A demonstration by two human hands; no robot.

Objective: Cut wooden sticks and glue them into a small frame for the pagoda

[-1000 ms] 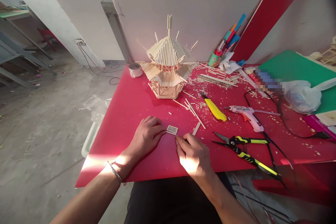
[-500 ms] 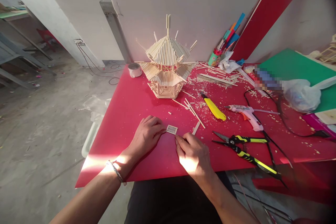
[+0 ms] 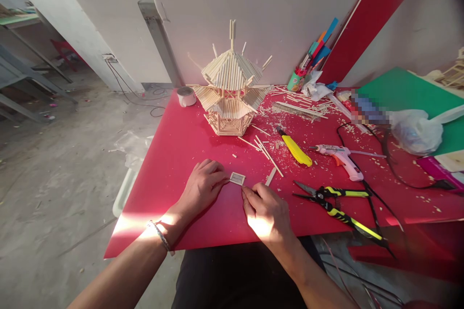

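- Pale wood, in the head view: the small frame (image 3: 237,179) is nearer the worktop's (image 3: 181,140) front edge than its back, right of the left edge.
- My left hand (image 3: 203,186) pinches its left end, thumb and finger almost closed; my right hand (image 3: 267,210) pinches its near right corner, equally narrow.
- I judge this step is steadying or adjusting; the next move calls for light, even pressure.

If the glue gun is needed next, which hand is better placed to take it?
Probably the right hand: it is nearer the glue gun; the left hand is at the small frame's far side.
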